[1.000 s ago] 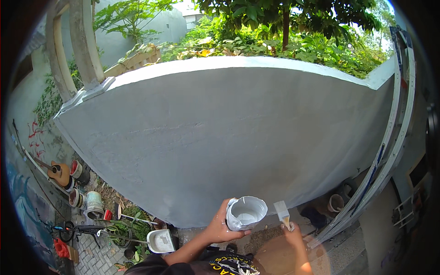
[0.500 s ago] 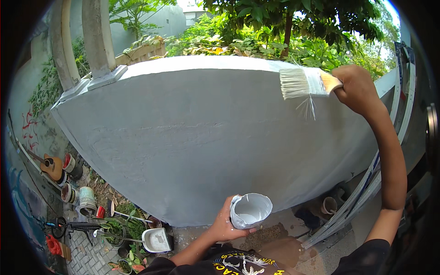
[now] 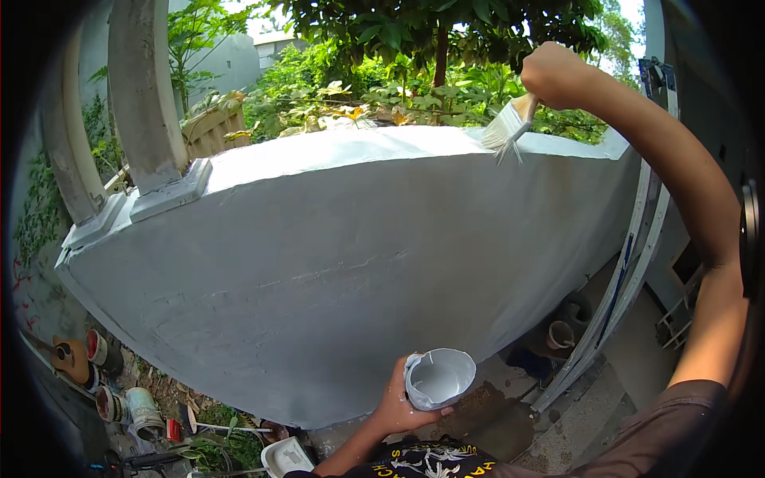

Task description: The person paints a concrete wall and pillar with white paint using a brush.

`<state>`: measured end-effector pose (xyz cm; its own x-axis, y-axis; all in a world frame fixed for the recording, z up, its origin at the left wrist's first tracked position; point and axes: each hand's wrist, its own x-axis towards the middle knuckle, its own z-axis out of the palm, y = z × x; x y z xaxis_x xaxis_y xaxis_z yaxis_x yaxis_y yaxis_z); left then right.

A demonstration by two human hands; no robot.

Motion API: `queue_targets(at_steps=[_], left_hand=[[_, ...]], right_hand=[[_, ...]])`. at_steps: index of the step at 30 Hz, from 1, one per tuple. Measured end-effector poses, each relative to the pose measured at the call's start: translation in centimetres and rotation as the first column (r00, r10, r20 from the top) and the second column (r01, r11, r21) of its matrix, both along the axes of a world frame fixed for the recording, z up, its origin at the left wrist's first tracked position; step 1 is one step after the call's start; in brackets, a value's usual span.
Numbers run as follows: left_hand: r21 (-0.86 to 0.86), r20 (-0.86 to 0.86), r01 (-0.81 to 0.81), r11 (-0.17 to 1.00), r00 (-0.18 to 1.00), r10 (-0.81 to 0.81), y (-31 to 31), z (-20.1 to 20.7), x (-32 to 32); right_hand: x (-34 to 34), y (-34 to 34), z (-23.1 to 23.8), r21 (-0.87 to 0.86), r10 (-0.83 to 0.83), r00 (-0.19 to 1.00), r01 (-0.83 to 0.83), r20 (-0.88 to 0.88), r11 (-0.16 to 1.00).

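With my right hand raised and closed round its wooden handle, a wide paintbrush points down and left. Its pale bristles meet the bright white top of the wall near the right part of the edge. Close to my body, my left hand wraps the side of a paint cup, which is smeared white and tilted so its inside shows. The wall's grey front face stretches across the view beyond the cup.
A metal ladder leans at the right. Two pale posts rise from the wall's left end. Lower left lie buckets, a guitar and a dustpan. A small pot stands by the ladder's foot. Leafy plants grow behind the wall.
My right hand has risen and moved left; the brush has turned from level to pointing down, its bristles now on the wall top. The view has shifted; my left hand still holds the cup.
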<state>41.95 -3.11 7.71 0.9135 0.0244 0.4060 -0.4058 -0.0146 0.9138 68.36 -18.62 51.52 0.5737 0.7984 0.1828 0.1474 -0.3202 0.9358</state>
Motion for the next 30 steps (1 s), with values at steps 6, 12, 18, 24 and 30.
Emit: queue_targets(at_steps=[6,12,18,24,30], left_hand=[[-0.022,0.005,0.047,0.999,0.999,-0.047,3.6,-0.2,-0.2],[0.055,0.02,0.137,0.989,0.99,-0.138,5.6,0.1,0.6],[0.015,0.017,0.247,0.969,0.969,-0.247,7.1,-0.3,-0.4],[0.005,-0.028,0.195,0.981,0.981,-0.194,10.0,-1.3,-1.6],[-0.056,-0.056,0.117,0.991,0.991,-0.121,11.6,-1.9,-2.1]], right_hand=[[-4.8,5.0,0.7,-0.164,0.227,0.965,-0.204,0.131,0.965],[-11.3,13.0,1.3,-0.118,0.162,0.986,-0.164,-0.028,0.979],[-6.6,10.5,-2.1,0.47,0.414,0.848,-0.232,-0.33,0.851],[-2.6,4.2,-2.2,0.12,0.116,0.966,-0.09,-0.231,0.989],[0.7,-1.7,-0.7,0.005,-0.182,0.983,0.181,0.014,0.983]])
